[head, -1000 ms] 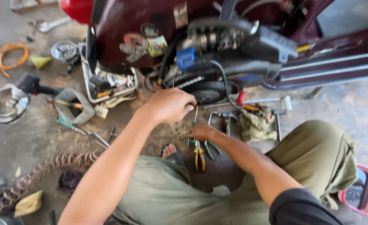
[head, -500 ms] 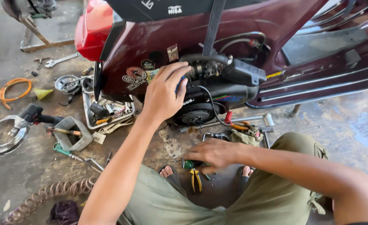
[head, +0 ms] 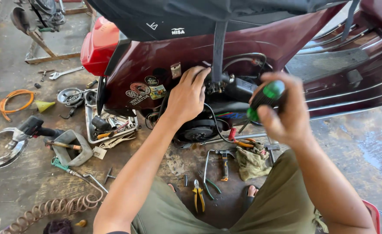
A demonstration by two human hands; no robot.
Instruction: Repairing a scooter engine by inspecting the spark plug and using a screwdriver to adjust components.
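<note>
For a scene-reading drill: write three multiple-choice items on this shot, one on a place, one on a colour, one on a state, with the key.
1. Where do the yellow-handled pliers lie?
A. on the floor between the person's knees
B. on the seat
C. in the grey tray

2. What colour is the screwdriver handle?
A. red
B. green
C. blue

3. What is the left hand doing?
A. hanging free
B. holding the pliers
C. resting on the engine parts

Key: 1 A, they lie on the concrete by the feet; 2 B, the right hand grips a green handle; 3 C, its fingers touch the parts.
</note>
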